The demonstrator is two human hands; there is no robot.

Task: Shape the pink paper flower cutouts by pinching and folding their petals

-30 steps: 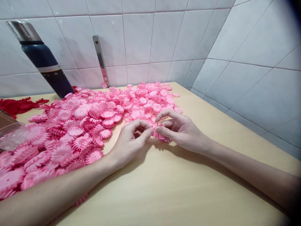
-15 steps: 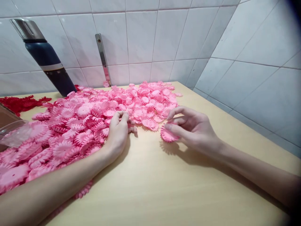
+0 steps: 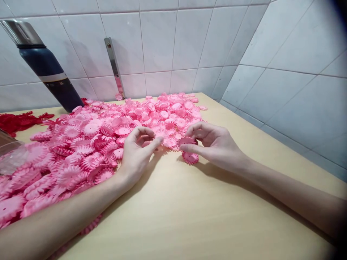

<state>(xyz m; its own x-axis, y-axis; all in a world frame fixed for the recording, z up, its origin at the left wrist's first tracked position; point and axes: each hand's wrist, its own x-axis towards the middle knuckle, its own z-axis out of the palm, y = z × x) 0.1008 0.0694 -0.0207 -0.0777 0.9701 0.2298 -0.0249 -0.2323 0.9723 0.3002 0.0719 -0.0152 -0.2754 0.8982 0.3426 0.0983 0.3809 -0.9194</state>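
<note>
- the right hand (image 3: 217,144) is holding a pink scalloped disc (image 3: 187,140) above the table (image 3: 168,209), its fingers closing on the edge between thumb and forefinger.
- a second pink disc (image 3: 190,158) is showing just below that thumb; whether the same hand is gripping it or it is resting on the table, i cannot tell.
- the left hand (image 3: 138,148) is hovering to the left of the held disc, apart from it, at the near edge of a big pink pile (image 3: 92,128).
- the left fingers are bending toward the thumb, the tips lying close together; whether they are pinching anything, i cannot tell.
- the pink pile is spreading over the left and back of the table, its toothed discs overlapping and leaning at many angles, some showing a small hole in the middle.
- the left forearm is passing in front of the pile, a few discs showing on its near side.
- a dark blue bottle (image 3: 51,74) with a silvery cap is standing behind the pile, looking tilted in this view.
- red pieces (image 3: 17,122) are lying in a heap at the far left.
- clear plastic (image 3: 12,160) is sitting at the left edge, beside the pink discs.
- a metal strip (image 3: 112,59) is running up the tiled wall (image 3: 159,39) behind the table.
</note>
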